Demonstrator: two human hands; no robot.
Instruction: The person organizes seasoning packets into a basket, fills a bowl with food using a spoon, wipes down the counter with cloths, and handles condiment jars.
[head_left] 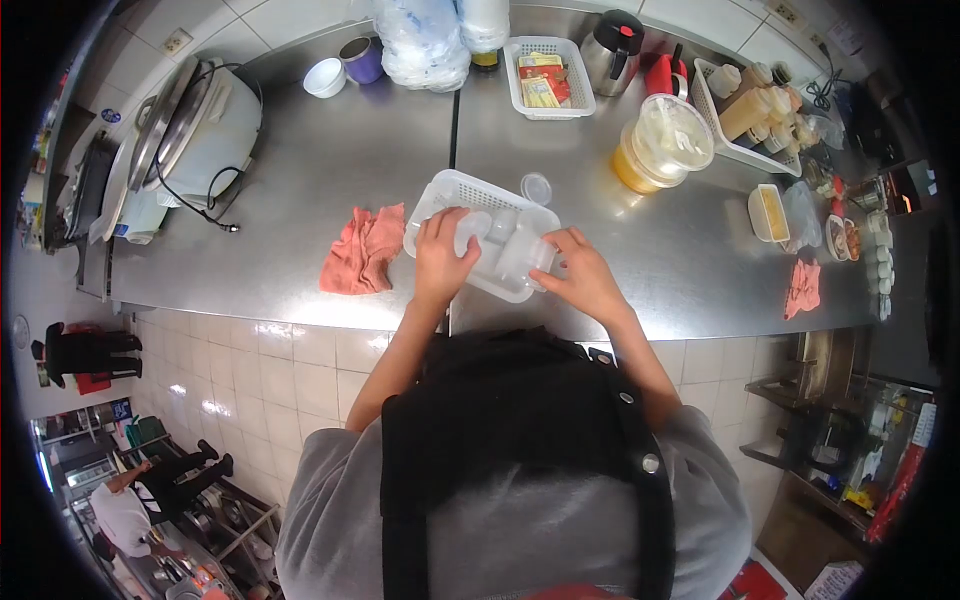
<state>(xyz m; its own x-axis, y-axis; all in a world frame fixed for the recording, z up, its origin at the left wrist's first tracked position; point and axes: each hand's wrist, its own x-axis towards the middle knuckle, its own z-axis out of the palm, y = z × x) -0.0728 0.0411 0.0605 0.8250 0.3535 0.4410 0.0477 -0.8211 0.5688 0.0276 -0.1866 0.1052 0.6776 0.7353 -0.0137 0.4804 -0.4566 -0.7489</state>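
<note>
Holding a clear plastic container (522, 260) over the right part of a white perforated plastic basket (480, 188), right hand (580, 275) partly curled round it. My left hand (440, 252) is half open at a clear round plastic piece (474, 228) above the basket's left part, can't tell if it's gripped. Crumpled pink cloth (362, 252) sits left of the basket on the shiny steel desk (275, 235).

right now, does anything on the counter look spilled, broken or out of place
I see no clear spill or damage. Slightly untidy: a pink cloth lies crumpled left of the white basket, unfolded, and a black plug rests loose on the steel counter, connected to nothing.
</note>
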